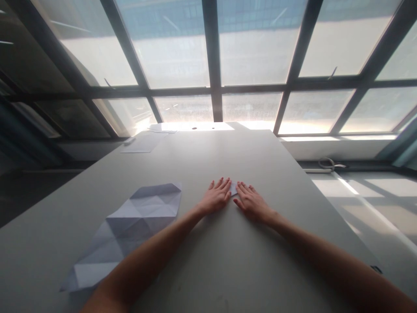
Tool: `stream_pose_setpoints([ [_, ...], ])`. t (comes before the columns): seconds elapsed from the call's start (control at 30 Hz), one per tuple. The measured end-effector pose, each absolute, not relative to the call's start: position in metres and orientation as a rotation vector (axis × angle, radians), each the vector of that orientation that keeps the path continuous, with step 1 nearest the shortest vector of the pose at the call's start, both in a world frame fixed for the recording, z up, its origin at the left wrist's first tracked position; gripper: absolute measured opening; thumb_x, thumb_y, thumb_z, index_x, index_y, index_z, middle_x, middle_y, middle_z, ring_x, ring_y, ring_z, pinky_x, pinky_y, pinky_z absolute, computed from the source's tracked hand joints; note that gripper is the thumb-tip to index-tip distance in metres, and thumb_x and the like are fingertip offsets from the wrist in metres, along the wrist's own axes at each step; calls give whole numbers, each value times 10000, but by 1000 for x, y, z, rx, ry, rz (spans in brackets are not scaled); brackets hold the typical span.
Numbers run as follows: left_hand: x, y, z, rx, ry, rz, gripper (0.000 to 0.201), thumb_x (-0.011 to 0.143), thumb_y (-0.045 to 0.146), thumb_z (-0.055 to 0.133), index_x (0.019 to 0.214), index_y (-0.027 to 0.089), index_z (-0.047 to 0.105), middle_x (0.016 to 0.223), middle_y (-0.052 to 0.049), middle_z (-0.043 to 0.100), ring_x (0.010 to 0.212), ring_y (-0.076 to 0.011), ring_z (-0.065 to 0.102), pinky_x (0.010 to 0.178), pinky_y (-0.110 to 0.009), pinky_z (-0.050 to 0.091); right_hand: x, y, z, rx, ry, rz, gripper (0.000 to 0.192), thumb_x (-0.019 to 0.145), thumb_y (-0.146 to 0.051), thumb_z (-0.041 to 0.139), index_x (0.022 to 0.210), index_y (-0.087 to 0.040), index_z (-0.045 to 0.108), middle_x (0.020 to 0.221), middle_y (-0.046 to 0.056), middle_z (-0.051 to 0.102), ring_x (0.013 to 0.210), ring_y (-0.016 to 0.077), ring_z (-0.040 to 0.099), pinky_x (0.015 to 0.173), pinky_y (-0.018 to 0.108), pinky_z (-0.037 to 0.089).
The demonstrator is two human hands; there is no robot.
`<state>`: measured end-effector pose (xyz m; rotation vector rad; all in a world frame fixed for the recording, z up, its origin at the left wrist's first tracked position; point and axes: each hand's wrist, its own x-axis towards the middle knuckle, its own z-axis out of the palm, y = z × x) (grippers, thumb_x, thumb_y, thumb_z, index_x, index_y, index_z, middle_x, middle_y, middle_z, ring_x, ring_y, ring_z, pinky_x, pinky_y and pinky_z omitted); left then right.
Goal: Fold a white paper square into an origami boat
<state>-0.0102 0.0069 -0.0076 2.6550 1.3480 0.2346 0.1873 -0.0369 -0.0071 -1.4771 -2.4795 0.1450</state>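
My left hand [216, 195] and my right hand [250, 201] lie flat, palms down, side by side on the grey table [202, 156], fingertips nearly meeting. Between and under them sits a small folded piece of white paper [233, 188]; only a sliver of it shows. Both hands press on it with fingers extended. To the left of my left forearm lies a large creased white paper sheet [130, 226], unfolded and marked with diagonal fold lines.
At the table's far left end lie more flat paper sheets [143, 142]. Large windows with dark frames [213, 61] rise behind the table. A sill with a cable [329, 164] runs on the right, past the table's right edge.
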Motion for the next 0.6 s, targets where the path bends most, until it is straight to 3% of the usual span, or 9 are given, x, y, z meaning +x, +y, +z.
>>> stream_pose_setpoints([
  [0.23,-18,9,-8,2638,1419,212,534,990,378,234,1504,233,223,1565,-34,182,1446,-284,85,1133,-547,89,188,-38,-6,-1484,-2470,134,644,975,-469,267,1461,-47,306,1517,181,283,1423,251,202,1151,427,140],
  [0.4,-19,8,-5,2624,1446,168,533,991,393,231,1505,253,217,1568,-6,174,1449,-260,82,1141,-528,91,190,-40,-1,-1429,-2510,143,599,977,-501,276,1478,-174,302,1532,152,270,1427,257,185,1138,457,152],
  [0.5,-19,10,-5,2585,1482,236,504,984,398,276,1474,282,298,1550,11,244,1444,-246,130,1149,-502,115,190,-40,1,-1438,-2526,150,573,978,-506,276,1456,-199,352,1523,158,289,1425,263,191,1131,469,157],
  [0.6,-18,14,-6,2491,1584,410,496,974,338,320,1453,214,349,1505,-52,353,1417,-227,238,1155,-445,160,189,-41,1,-1437,-2518,140,574,979,-503,277,1452,-189,358,1519,171,291,1424,268,193,1129,470,160],
])
